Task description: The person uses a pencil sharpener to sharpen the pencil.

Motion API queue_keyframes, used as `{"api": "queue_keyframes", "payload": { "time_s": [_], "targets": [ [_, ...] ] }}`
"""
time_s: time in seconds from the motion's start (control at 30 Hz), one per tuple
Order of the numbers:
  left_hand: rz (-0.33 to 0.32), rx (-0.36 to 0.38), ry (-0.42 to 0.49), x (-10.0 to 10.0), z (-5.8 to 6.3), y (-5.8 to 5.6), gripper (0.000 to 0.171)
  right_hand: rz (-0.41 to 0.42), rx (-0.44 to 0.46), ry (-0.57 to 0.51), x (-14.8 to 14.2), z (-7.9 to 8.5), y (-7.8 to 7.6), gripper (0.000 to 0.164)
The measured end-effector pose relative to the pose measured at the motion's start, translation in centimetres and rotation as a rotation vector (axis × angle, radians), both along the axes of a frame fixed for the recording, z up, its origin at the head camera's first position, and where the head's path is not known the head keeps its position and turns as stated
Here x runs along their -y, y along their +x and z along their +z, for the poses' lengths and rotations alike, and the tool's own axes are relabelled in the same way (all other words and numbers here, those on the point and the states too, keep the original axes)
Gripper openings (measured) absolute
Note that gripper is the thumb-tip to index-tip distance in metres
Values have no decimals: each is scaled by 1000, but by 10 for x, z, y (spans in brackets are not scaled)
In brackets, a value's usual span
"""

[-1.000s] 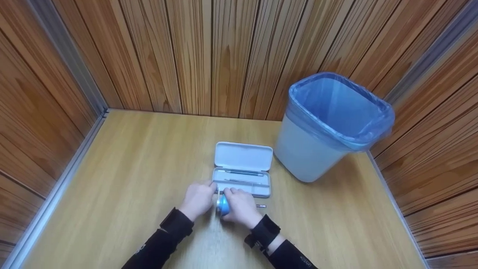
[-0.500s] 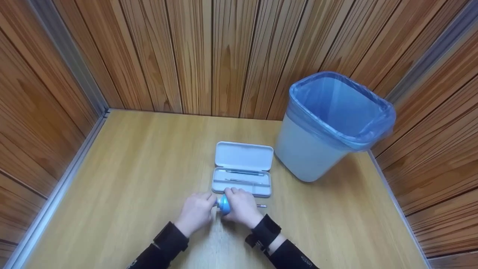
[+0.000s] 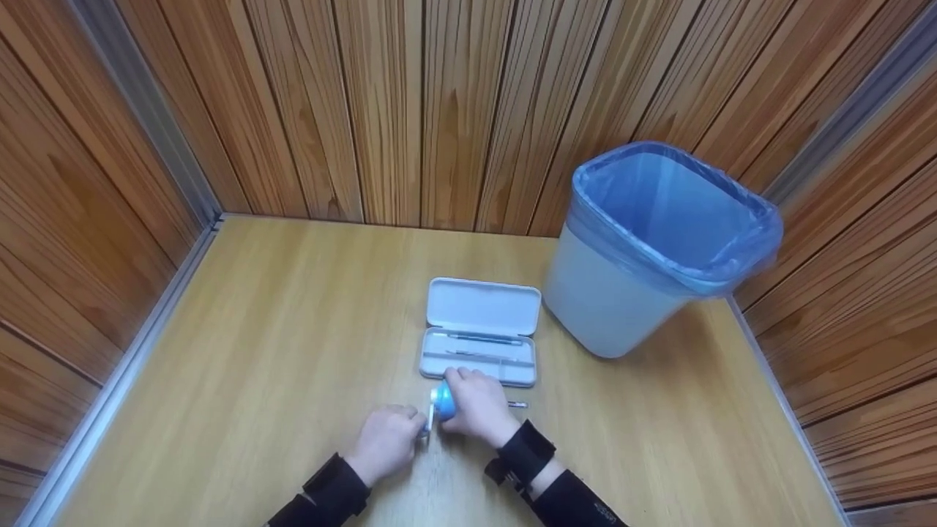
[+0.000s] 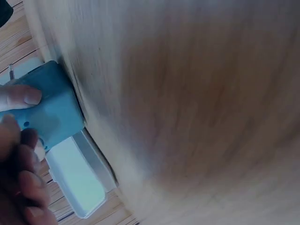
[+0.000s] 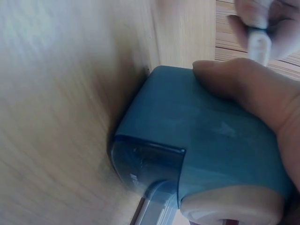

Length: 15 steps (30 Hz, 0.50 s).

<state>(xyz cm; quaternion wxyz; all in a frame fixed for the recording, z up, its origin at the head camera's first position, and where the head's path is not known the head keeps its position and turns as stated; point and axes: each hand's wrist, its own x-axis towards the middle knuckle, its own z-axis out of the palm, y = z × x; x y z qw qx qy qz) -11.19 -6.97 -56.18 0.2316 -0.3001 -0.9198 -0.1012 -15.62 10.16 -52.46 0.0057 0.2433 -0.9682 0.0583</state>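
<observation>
Across a light wood-grain worktop [image 3: 329, 315], work is being done by a person's two bare hands. Nearest, dark sleeves [image 3: 578, 501] and black wristbands [image 3: 528, 448] are being worn on both arms. By the left grip [image 3: 386, 440], with thumb and fingers closed together, the pale crank handle [image 5: 259, 47] of a pencil sharpener [image 5: 183, 112] is being pinched. By the right grip [image 3: 479, 410], the blue body of that sharpener is being clasped on the worktop, between the two hands and just in front of a pencil case [image 3: 483, 304]. A translucent dark-blue drawer [image 5: 147, 166] is being shown low on the body in the right wrist view. Just right of the right grip, the end of a pencil [image 3: 518, 405] is being left uncovered; whether its other end is being held inside the sharpener cannot be told. Beyond, the case is being displayed with its lid tipped back, and two slim writing implements [image 3: 487, 339] are being held in its tray. Farther right, a pale waste bin [image 3: 611, 293] is being lined by a blue bag [image 3: 659, 212]. Farthest off, the worktop is being bordered by wood-panelled walls [image 3: 439, 110].
</observation>
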Motion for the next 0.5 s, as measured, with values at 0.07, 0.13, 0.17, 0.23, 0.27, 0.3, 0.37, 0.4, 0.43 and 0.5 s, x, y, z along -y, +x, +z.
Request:
{"api": "queue_keyframes", "payload": {
  "time_s": [0.07, 0.13, 0.17, 0.23, 0.27, 0.3, 0.37, 0.4, 0.43, 0.5],
  "targets": [
    [19, 48, -30, -1, -3, -2, 15, 4, -12, -3, -1, -1, 0, 62],
    [37, 118, -63, -3, -4, -6, 13, 8, -22, -5, -2, -2, 1, 62],
    [49, 158, -80, -3, -4, -8, 12, 10, -25, -3, -2, -2, 1, 62],
    [71, 233, -109, -5, -4, -14, 11, 13, -28, -4, -2, -3, 0, 61],
    [85, 262, -122, -6, -3, -18, 10, 15, -30, -6, -2, -3, 0, 61],
    [99, 285, -138, -7, -3, -21, 9, 15, -31, -10, -2, -3, 0, 61],
    [123, 302, -164, -9, -2, -28, 9, 15, -36, -17, -2, -3, 0, 60],
    [131, 298, -175, -10, -1, -32, 9, 16, -43, -20, -2, -3, 0, 60],
    [139, 295, -187, -11, -1, -35, 8, 17, -51, -20, -2, -2, 0, 60],
    [148, 292, -199, -12, 0, -40, 7, 18, -58, -21, -2, -2, 1, 60]
  ]
}}
